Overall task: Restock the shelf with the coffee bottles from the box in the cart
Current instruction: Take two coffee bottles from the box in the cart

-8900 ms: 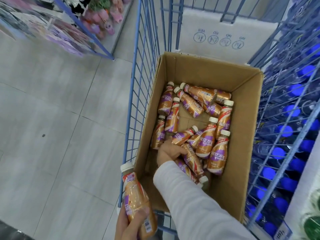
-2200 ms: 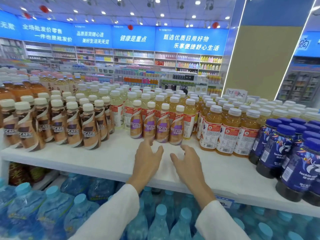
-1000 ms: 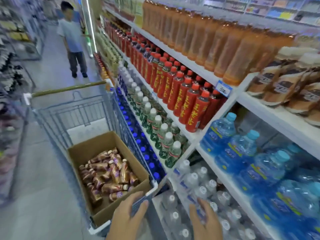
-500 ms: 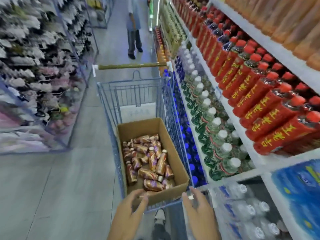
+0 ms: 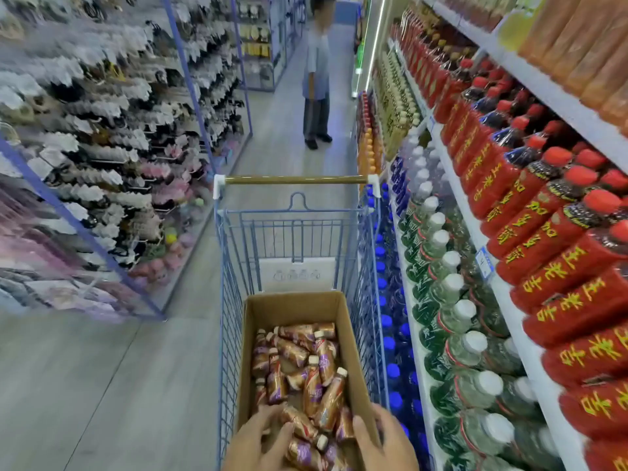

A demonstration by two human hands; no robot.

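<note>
Several boxed coffee bottles (image 5: 303,423) lie between left hand (image 5: 257,442) and right hand (image 5: 383,440).

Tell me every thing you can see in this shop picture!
cart: one, blue wire, middle of the aisle
box: one, brown cardboard, inside the cart
coffee bottles: over a dozen, brown and purple, lying loose in the box
red bottles: many, red, right side
white-capped bottles: many, clear green, below the red ones
blue-capped bottles: many, dark, lowest down beside the cart
rack: one, blue frame, left side
person: one, far down the aisle
left hand: one, over the near bottles
right hand: one, by the box's near right corner
</note>
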